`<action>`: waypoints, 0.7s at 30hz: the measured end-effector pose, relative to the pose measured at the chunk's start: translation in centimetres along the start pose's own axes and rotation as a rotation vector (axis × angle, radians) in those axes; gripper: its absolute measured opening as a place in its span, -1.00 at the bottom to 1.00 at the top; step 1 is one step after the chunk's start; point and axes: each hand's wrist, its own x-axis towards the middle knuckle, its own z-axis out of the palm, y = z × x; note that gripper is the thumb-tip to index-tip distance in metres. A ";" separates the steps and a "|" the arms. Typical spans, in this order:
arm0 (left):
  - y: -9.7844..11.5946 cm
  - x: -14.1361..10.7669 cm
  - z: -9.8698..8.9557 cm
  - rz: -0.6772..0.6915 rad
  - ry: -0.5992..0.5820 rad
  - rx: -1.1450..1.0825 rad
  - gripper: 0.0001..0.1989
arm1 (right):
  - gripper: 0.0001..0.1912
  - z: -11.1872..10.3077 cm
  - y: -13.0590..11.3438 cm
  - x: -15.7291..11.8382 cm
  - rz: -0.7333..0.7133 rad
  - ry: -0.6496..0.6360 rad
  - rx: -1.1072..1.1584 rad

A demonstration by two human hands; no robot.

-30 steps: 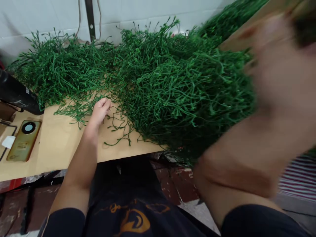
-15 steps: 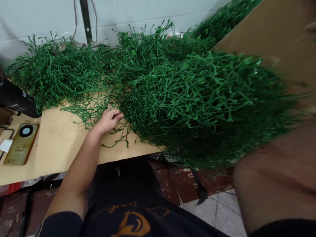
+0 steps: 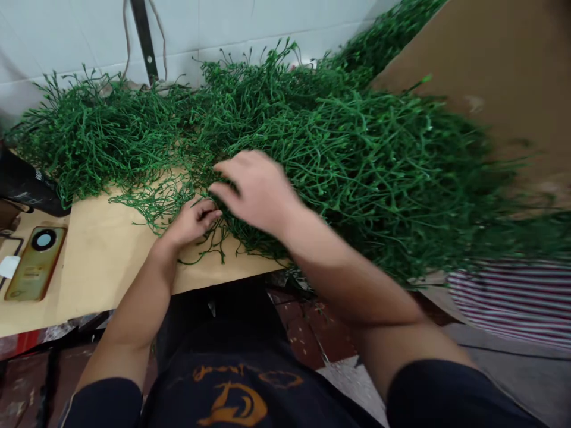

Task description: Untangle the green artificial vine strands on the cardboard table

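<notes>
Thin green artificial plant stems with small branched tips lie in a big tangled pile [image 3: 348, 154], and a sparser bunch [image 3: 156, 199] spreads over the tan board. My left hand [image 3: 194, 221] rests low beside that bunch, fingers pinched together on a green stem [image 3: 195, 203]. Just above and to the right of it is my right hand [image 3: 256, 190], slightly blurred, its thumb and fingers apart over the edge of the pile. Nothing shows in its grasp, though the stems under the fingertips are partly hidden.
A phone [image 3: 35, 264] lies at the left on the tan board [image 3: 98, 255], near a black bottle [image 3: 29, 178]. More stems [image 3: 107, 137] heap along the tiled wall. Brown cardboard [image 3: 499, 71] stands at right, above red-and-white striped cloth [image 3: 513, 303].
My right hand has swung in from the far right to beside my left hand. My left hand stays nearly in place, pinched. The striped cloth at right has come into sight.
</notes>
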 end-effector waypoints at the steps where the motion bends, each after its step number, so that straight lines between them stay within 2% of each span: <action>1: -0.1 -0.2 0.0 -0.025 0.001 0.012 -0.76 | -0.75 1.7 -0.3 0.3 -0.012 -0.073 -0.090; 3: -0.3 -0.6 -0.3 -0.082 -0.002 0.049 -0.79 | -0.72 4.8 -0.8 1.0 -0.020 -0.203 -0.216; 6: -0.3 -1.0 -0.7 -0.094 0.004 0.055 -0.84 | -0.71 7.2 -0.9 1.9 0.023 -0.250 -0.228; 9: 0.2 -1.2 -1.2 -0.081 -0.048 -0.037 -0.91 | -0.79 7.2 -0.1 2.2 0.091 -0.242 -0.147; 11: 0.6 -1.5 -1.7 -0.164 -0.130 -0.128 -0.84 | -0.83 6.8 0.5 1.9 0.153 -0.210 -0.073; 12: 0.7 -1.7 -2.0 -0.233 -0.130 -0.172 -0.80 | -0.84 6.6 0.8 1.7 0.183 -0.187 -0.035; 14: 0.8 -2.4 -2.8 -0.395 -0.011 -0.278 -0.70 | -0.85 6.4 1.0 1.0 0.225 -0.152 0.029; 17: 0.5 -3.5 -3.9 -0.579 0.363 -0.518 -0.57 | -0.85 6.4 0.3 -0.2 0.192 -0.170 0.094; 19: 0.2 -4.0 -4.5 -0.626 0.552 -0.668 -0.56 | -0.85 6.6 -0.7 -1.0 0.117 -0.227 0.109; 21: -0.3 -4.1 -5.1 -0.611 0.659 -0.739 -0.56 | -0.85 6.9 -1.8 -1.7 0.028 -0.294 0.100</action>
